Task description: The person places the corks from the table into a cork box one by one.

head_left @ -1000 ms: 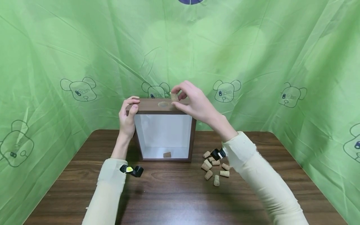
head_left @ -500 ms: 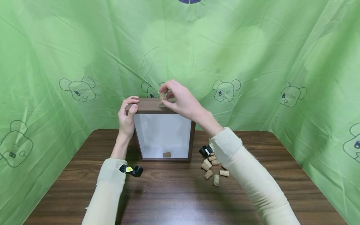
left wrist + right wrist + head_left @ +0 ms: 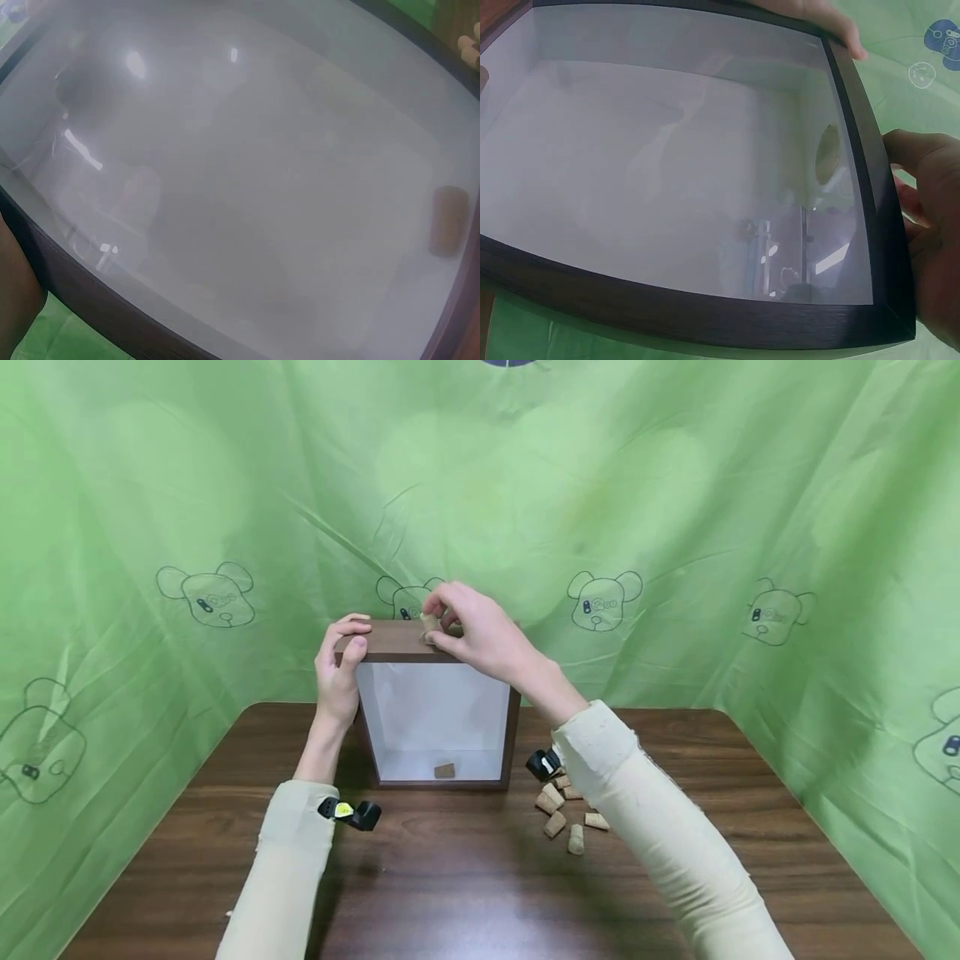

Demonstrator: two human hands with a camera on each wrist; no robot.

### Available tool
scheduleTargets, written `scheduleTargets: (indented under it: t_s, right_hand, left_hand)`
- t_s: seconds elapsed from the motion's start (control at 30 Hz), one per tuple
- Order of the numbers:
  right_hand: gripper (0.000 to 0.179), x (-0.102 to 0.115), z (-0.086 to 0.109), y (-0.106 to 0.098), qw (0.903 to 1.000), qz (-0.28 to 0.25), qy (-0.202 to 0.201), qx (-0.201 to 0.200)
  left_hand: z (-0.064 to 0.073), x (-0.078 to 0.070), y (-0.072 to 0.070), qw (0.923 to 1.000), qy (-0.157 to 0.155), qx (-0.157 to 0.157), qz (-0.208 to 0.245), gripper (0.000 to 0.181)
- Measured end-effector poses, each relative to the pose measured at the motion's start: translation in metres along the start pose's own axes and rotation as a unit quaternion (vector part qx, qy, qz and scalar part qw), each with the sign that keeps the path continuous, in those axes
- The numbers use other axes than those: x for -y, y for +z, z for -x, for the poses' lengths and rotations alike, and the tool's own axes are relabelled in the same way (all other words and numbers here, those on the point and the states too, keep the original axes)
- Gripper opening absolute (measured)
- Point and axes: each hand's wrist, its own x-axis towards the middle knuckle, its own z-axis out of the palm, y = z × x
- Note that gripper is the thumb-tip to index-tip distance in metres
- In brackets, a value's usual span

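Note:
A brown-framed display box (image 3: pixel 393 647) with a clear front and white inside stands upright on the table. My left hand (image 3: pixel 339 672) grips its top left corner, the thumb toward the front. Over the box's top, my right hand (image 3: pixel 487 639) pinches a cork (image 3: pixel 430 623) between thumb and fingers, right at the round hole, which the hand and cork mostly cover. In the right wrist view the hole (image 3: pixel 827 155) shows through the pane, beside the right hand (image 3: pixel 934 206). One cork (image 3: pixel 445 771) lies inside on the box floor; the left wrist view also shows this inner cork (image 3: pixel 450 221).
Several loose corks (image 3: pixel 555 823) lie on the dark wooden table (image 3: pixel 435 877) right of the box, partly under the right forearm. A green curtain (image 3: pixel 675 510) with bear drawings surrounds the table on the back and sides.
My right hand has carried the cork leftward along the box top to the hole, then slightly lower. The left hand keeps its grip on the corner.

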Motion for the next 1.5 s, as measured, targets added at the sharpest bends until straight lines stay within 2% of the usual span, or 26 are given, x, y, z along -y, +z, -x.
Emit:
scheduleTargets:
  t_s: [0.23,0.47,0.63,0.83,1.07,1.23,1.5]
  right_hand:
    - [0.024,0.0,0.008,-0.005,0.9994,0.021,0.021,-0.016]
    - [0.021,0.004,0.021,-0.015,0.9991,0.025,0.002,-0.035]
    - [0.019,0.004,0.043,-0.027,0.9975,0.026,0.0,-0.066]
    - [0.015,-0.003,0.071,-0.038,0.9923,0.012,-0.013,-0.122]
    - [0.014,-0.014,0.106,-0.052,0.9871,0.031,-0.009,-0.157]
    - [0.016,-0.026,0.134,-0.056,0.9853,0.052,0.016,-0.162]
    - [0.015,-0.047,0.167,-0.059,0.9876,0.064,0.061,-0.13]
  left_hand:
    - [-0.003,0.001,0.004,0.9999,-0.004,0.011,-0.002,0.038]
    - [-0.001,-0.001,-0.001,0.9998,0.014,0.001,-0.012,0.036]
    - [0.002,0.0,0.004,1.0,0.0,0.006,-0.002,0.037]
    - [0.001,0.003,0.01,0.9999,0.007,0.012,0.005,0.038]
    - [0.0,0.007,0.01,0.9999,0.005,0.01,0.005,0.037]
    - [0.0,0.005,0.004,0.9999,0.006,0.009,-0.003,0.038]
    - [0.002,0.001,0.0,1.0,-0.001,-0.001,-0.004,0.039]
